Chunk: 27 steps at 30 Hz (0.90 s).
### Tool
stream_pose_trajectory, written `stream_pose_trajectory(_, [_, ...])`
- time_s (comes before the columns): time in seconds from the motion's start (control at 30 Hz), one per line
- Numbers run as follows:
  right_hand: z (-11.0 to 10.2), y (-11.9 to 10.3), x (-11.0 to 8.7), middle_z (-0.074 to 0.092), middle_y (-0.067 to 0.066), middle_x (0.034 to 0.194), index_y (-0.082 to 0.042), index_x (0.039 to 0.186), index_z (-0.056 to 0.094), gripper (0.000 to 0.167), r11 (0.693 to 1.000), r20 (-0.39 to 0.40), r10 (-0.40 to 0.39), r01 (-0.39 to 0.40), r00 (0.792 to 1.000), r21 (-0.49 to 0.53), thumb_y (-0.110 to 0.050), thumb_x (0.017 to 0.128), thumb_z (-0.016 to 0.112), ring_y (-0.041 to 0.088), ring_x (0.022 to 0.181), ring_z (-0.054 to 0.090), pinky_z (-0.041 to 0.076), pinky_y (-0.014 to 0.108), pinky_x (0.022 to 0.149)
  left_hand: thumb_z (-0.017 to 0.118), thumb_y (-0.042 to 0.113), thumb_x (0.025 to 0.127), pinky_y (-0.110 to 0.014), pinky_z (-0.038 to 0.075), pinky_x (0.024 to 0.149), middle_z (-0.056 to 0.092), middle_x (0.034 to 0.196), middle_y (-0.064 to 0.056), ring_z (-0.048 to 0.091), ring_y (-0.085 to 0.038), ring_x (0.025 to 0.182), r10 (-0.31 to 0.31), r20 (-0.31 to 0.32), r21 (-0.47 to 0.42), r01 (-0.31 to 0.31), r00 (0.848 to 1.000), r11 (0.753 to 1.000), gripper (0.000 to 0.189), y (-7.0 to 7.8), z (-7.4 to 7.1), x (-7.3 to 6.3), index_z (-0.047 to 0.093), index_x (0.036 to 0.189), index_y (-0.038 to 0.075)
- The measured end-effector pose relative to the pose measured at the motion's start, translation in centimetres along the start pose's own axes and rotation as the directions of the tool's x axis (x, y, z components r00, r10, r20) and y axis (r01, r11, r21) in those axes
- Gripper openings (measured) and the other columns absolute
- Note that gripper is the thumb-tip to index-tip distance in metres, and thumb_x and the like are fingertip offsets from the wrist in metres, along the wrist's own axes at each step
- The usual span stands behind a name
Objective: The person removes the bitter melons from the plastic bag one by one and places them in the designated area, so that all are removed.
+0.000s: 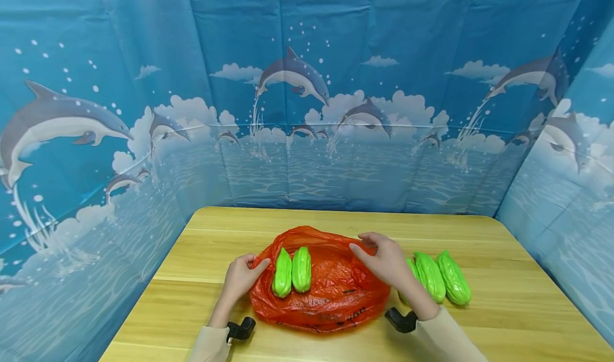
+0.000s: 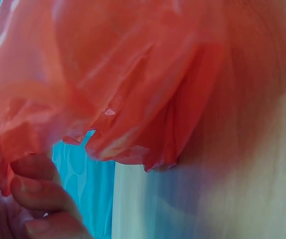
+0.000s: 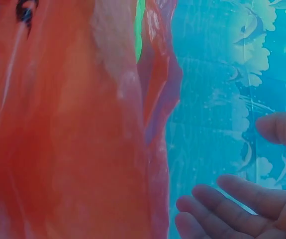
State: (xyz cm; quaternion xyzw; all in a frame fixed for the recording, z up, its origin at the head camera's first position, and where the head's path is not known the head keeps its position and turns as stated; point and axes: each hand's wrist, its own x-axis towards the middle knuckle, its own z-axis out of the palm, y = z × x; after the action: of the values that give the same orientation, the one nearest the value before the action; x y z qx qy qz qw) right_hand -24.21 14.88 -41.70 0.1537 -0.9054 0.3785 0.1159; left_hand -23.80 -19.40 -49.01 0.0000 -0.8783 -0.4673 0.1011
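Red plastic bag (image 1: pixel 336 282), two green oblong objects (image 1: pixel 301 270) inside, left fingers (image 2: pixel 39 193) pinching its edge, right fingers (image 3: pixel 252 195) extended

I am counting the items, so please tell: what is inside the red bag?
Inside the red bag, two bright green objects show near its left side. Whatever the bag's front covers cannot be seen.

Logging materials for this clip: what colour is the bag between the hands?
The bag is red with dark print; the head view shows it best.

Blue dolphin-print curtain (image 1: pixel 350 95) behind and beside pale wooden table (image 1: pixel 513 287).
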Motion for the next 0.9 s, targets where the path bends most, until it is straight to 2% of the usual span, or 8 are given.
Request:
stream_pose_trajectory(0.33, [2.0,-0.8,0.4,0.065,0.01,0.108,-0.003,0.117,0.063,0.055,1.0,0.073,0.01,-0.009,0.997,-0.013,-0.048,0.086,0.066,0.026,0.094,0.062,0.049,0.042,0.077,0.07,0.035,0.086,-0.023,0.035,0.048,0.045,0.052,0.003,0.046,-0.013,0.045,0.0,0.005,-0.016,0.0,1.0,1.0,0.036,0.0,0.0,0.1,0.053,0.065,0.01])
stream_pose_trajectory(0.9, [4.5,-1.5,0.9,0.063,0.01,0.113,-0.005,0.117,0.063,0.054,0.998,0.189,0.032,-0.043,0.981,0.055,-0.048,0.085,0.066,0.028,0.101,0.059,0.047,0.044,0.082,0.071,0.033,0.086,-0.023,0.033,0.049,0.04,0.051,0.004,0.042,-0.012,0.045,0.007,0.0,-0.002,-0.007,1.0,1.0,0.038,0.2,0.0,0.0,0.05,0.063,0.011])
